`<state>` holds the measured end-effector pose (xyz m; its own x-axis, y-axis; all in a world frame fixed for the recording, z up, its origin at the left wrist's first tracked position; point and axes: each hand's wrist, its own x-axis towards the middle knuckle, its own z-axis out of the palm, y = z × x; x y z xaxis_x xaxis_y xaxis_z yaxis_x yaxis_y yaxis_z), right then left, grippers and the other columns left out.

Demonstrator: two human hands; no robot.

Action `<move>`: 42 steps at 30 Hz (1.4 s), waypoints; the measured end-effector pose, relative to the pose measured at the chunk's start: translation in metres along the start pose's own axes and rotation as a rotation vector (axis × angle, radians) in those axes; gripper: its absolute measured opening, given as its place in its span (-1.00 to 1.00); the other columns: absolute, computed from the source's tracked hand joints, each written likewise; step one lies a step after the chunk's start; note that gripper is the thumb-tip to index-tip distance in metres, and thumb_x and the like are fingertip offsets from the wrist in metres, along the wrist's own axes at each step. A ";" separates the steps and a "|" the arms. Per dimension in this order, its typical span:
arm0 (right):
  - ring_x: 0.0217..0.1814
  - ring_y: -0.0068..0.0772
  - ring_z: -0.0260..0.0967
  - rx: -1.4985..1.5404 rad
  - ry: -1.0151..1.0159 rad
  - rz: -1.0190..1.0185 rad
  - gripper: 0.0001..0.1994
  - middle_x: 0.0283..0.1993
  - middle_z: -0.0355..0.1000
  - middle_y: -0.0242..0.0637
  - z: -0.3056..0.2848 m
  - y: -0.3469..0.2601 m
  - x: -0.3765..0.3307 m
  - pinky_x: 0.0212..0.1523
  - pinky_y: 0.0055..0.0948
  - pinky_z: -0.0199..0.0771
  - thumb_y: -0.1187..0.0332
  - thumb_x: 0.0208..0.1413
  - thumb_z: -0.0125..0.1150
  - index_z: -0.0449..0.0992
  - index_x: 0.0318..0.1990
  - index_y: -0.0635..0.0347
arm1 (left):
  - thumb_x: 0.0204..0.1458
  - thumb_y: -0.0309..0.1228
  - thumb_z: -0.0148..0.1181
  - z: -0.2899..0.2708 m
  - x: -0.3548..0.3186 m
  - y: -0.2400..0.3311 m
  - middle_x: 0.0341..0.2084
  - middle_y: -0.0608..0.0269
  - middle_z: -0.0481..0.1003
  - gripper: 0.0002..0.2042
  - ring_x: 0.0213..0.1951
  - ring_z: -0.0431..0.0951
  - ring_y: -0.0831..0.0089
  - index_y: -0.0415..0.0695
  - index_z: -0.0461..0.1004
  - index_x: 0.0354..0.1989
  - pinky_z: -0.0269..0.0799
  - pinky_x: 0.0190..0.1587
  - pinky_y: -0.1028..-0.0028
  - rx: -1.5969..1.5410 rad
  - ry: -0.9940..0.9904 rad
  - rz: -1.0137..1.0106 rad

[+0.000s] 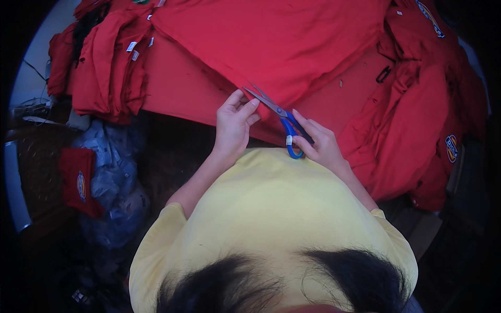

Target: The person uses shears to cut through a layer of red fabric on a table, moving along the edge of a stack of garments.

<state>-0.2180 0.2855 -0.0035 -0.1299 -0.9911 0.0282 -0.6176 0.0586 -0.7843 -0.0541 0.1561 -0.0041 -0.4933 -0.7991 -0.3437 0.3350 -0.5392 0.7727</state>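
A large piece of red fabric (276, 41) lies spread over the table, its lower corner pointing toward me. My left hand (234, 122) pinches the fabric's edge near that corner, thumb and fingertips together. In my right hand (317, 140) is a pair of scissors (282, 112) with blue handles and metal blades. The blades are slightly parted and point up and left, their tips by my left fingertips at the cloth. Whether the blades have fabric between them I cannot tell.
Folded red garments (107, 62) with white tags are stacked at the left. More red garments (412, 120) with sewn patches hang over the right edge. A small dark object (383, 74) rests on the red-covered table (177, 96). Lower left are clear plastic bags (112, 177) and a red patched piece (78, 180).
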 end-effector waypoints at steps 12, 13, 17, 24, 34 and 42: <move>-0.16 -0.17 0.44 0.219 -0.005 0.051 -0.50 -0.20 0.44 -0.08 0.003 0.013 -0.001 -0.12 -0.37 0.41 0.42 0.01 0.16 0.28 0.17 0.24 | 0.06 -0.60 0.08 -0.004 0.005 -0.004 -0.26 0.30 0.42 -0.68 -0.22 0.47 0.58 -0.21 0.35 0.03 0.48 -0.26 0.54 -0.019 -0.010 0.036; -0.19 -0.27 0.43 0.190 -0.022 0.057 -0.50 -0.20 0.44 -0.10 0.002 0.010 0.001 -0.13 -0.42 0.40 0.43 0.03 0.16 0.28 0.18 0.22 | 0.06 -0.61 0.08 -0.003 0.006 -0.002 -0.26 0.29 0.42 -0.66 -0.22 0.47 0.58 -0.20 0.33 0.04 0.48 -0.26 0.54 -0.018 -0.022 0.036; -0.22 -0.50 0.41 0.147 -0.066 0.073 -0.52 -0.19 0.44 -0.16 -0.005 -0.009 0.014 -0.18 -0.57 0.37 0.45 0.07 0.14 0.29 0.20 0.20 | 0.05 -0.63 0.06 -0.008 0.009 -0.001 -0.26 0.28 0.42 -0.60 -0.20 0.48 0.56 -0.18 0.28 0.10 0.49 -0.24 0.54 0.016 -0.066 0.038; -0.16 -0.36 0.46 0.480 -0.113 0.316 -0.48 -0.14 0.46 -0.11 -0.001 0.002 0.020 -0.10 -0.45 0.40 0.35 0.04 0.17 0.27 0.19 0.23 | 0.06 -0.63 0.05 -0.002 0.010 0.008 -0.23 0.28 0.42 -0.62 -0.17 0.46 0.53 -0.20 0.29 0.09 0.44 -0.15 0.52 -0.062 -0.081 0.012; -0.20 -0.54 0.40 0.200 -0.057 0.077 -0.55 -0.11 0.45 -0.20 0.000 -0.016 0.043 -0.13 -0.55 0.39 0.50 0.13 0.05 0.27 0.21 0.22 | 0.06 -0.62 0.04 -0.016 0.030 0.020 -0.20 0.25 0.44 -0.66 -0.14 0.44 0.54 -0.24 0.32 0.05 0.36 -0.08 0.53 0.065 -0.131 0.113; -0.09 -0.56 0.36 0.435 -0.135 0.331 -0.53 -0.04 0.42 -0.18 0.002 -0.010 0.051 -0.04 -0.54 0.36 0.50 0.11 0.08 0.25 0.22 0.25 | 0.02 -0.65 0.05 -0.026 0.045 0.033 -0.10 0.25 0.41 -0.57 0.00 0.39 0.48 -0.21 0.26 0.13 0.26 0.08 0.47 -0.080 -0.123 0.060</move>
<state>-0.2170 0.2343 0.0045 -0.1445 -0.9365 -0.3195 -0.1800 0.3424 -0.9222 -0.0447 0.0954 -0.0078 -0.5637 -0.7944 -0.2262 0.4271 -0.5148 0.7434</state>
